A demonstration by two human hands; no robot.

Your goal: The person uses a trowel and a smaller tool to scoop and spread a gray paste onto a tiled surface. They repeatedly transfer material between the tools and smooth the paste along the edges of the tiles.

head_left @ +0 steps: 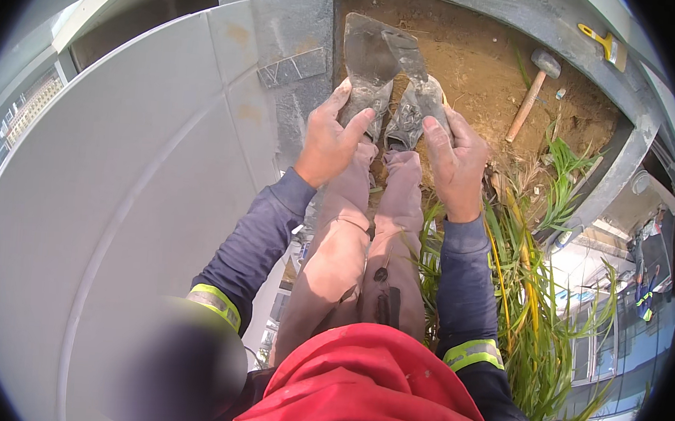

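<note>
Grey stone edging [539, 13] goes around brown dirt [466, 55]. Near the dirt's far left corner is a flat dark piece [368, 52], maybe two. The left hand [331, 136] and right hand [460, 160] pinch it, fingers against thumbs. A mallet [527, 102] lies toward the right edge. Dusty fingers might slip, dropping it on the shoes [367, 105].

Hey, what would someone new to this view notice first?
Probably the bright red cloth at the bottom middle. Next come the dusty left hand and right hand at upper centre, holding dark flat pieces by the shoes. At upper right, a mallet lies on the soil, with a yellow-handled brush on the grey ledge beyond.
</note>
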